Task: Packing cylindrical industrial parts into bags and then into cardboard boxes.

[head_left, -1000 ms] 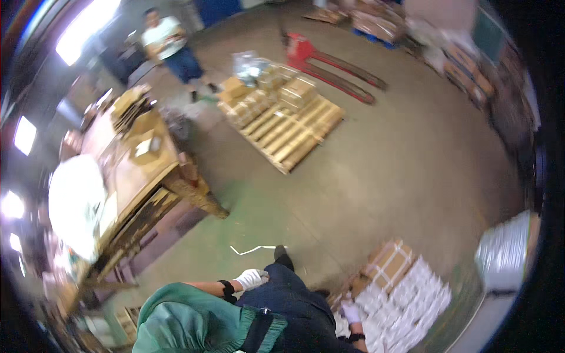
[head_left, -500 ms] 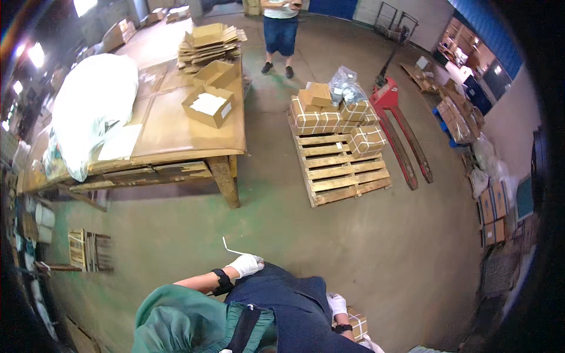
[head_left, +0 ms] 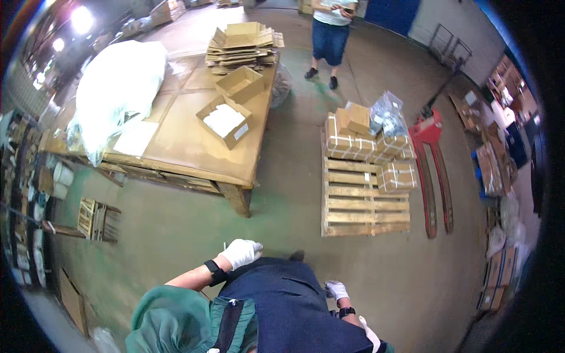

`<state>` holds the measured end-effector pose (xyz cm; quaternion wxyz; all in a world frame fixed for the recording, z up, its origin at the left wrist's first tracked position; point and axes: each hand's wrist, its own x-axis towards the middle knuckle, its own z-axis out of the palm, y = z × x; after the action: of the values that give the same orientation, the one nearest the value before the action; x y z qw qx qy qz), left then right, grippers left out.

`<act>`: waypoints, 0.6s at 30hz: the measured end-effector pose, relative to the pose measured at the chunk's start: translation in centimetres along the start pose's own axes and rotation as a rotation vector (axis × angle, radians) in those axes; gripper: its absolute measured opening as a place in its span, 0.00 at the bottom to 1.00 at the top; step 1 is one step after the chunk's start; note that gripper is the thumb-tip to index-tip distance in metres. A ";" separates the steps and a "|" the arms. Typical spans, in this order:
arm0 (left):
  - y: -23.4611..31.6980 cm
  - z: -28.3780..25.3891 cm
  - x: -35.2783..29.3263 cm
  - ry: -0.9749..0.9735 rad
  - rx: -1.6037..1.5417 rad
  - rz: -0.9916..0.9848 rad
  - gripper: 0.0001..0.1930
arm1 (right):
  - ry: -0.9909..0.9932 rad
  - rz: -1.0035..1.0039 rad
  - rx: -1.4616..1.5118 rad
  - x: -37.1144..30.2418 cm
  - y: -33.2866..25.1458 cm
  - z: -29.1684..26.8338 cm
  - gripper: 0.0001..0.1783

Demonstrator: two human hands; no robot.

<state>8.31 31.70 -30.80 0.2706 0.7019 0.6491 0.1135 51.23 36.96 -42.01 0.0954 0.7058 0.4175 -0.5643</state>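
My left hand (head_left: 242, 253), in a white glove with a black band at the wrist, is closed in front of my dark apron (head_left: 276, 297). A short end of thin white strap (head_left: 224, 246) sticks up beside its knuckles; the rest is hidden behind the hand. Low at my right side, my right hand (head_left: 337, 290) is also gloved, its fingers curled. What lies in them, if anything, is too small to make out. Neither hand touches the table or the pallet.
Ahead left stands a wooden table (head_left: 194, 153) with open cartons (head_left: 223, 123), stacked flat cardboard (head_left: 244, 44) and a large white bag (head_left: 120, 88). Ahead right are a pallet (head_left: 365, 217) with strapped cartons (head_left: 353, 144) and a red pallet jack (head_left: 428, 129). A person (head_left: 328, 41) stands beyond.
The view has swung left, so table and pallet sit further right. Less of the white strap shows at my left hand. The strapped carton by my right hand is out of sight.
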 end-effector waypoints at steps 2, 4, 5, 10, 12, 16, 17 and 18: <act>1.0 -3.7 3.8 0.203 0.057 -0.004 0.08 | -0.087 -0.532 -0.530 6.7 0.3 -4.0 0.17; 0.7 -8.2 4.8 0.402 0.097 -0.109 0.07 | -0.126 -0.192 0.101 6.0 -9.9 -4.7 0.17; 0.4 -10.1 6.0 0.541 0.064 -0.119 0.06 | -0.118 -0.223 0.167 6.2 -13.1 -5.7 0.14; -5.4 -18.4 12.5 0.728 0.333 -0.242 0.12 | -0.026 -0.476 0.257 9.1 -26.1 -6.5 0.12; -7.0 -21.5 16.0 0.780 0.393 -0.274 0.18 | -0.052 -0.477 0.176 7.7 -29.6 -4.5 0.13; -15.8 -22.1 23.1 0.621 0.432 -0.468 0.14 | -0.076 -0.575 -0.361 6.1 -36.5 0.6 0.16; -17.4 -20.8 25.2 0.666 0.328 -0.402 0.12 | -0.071 -0.511 -0.383 9.2 -34.4 0.6 0.18; -19.7 -18.7 24.3 0.697 0.243 -0.411 0.10 | -0.078 -0.579 -0.579 7.1 -36.6 2.0 0.21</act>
<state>-14.78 59.92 -30.37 -0.0327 0.5043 0.8369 0.2104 24.37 62.33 -36.66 0.1428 0.4811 0.7365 -0.4536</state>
